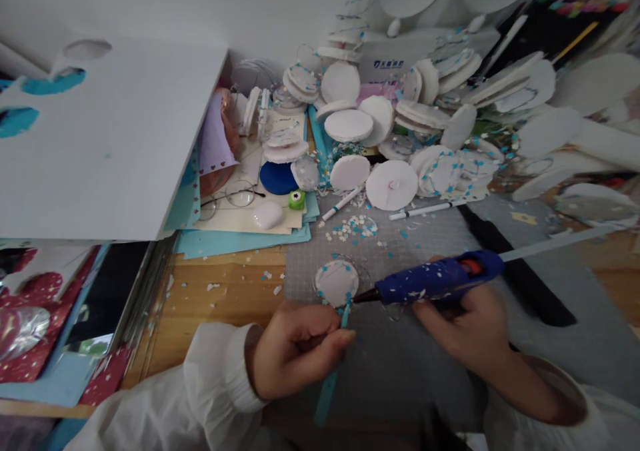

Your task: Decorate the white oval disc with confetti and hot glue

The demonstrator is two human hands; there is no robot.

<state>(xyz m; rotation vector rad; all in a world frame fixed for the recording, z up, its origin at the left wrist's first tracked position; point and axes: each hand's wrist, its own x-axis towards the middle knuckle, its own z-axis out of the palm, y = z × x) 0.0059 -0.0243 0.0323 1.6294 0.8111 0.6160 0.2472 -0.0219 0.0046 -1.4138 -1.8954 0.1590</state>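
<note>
My left hand (pixel 305 344) is closed, thumb and fingers pinching a narrow light-blue strip (pixel 327 394) that hangs down toward the near side. My right hand (pixel 465 321) is wrapped round the handle of a blue glue gun (pixel 435 281). The gun's dark nozzle points left and meets or nearly meets the strip's upper end. Just beyond my left hand, a white disc (pixel 337 281) lies on the grey cutting mat (pixel 395 378), with small blue pieces around its rim and thin wire loops beside it. A pale glue stick (pixel 560 243) sticks out from the gun's back.
Many white discs (pixel 391 184) are heaped along the back. Small paper flowers (pixel 353 228) and white pens (pixel 420 211) lie before them. Left are glasses (pixel 240 194), a green punch (pixel 297 200) and a large white board (pixel 110 151). A black strap-like object (pixel 525 274) lies right.
</note>
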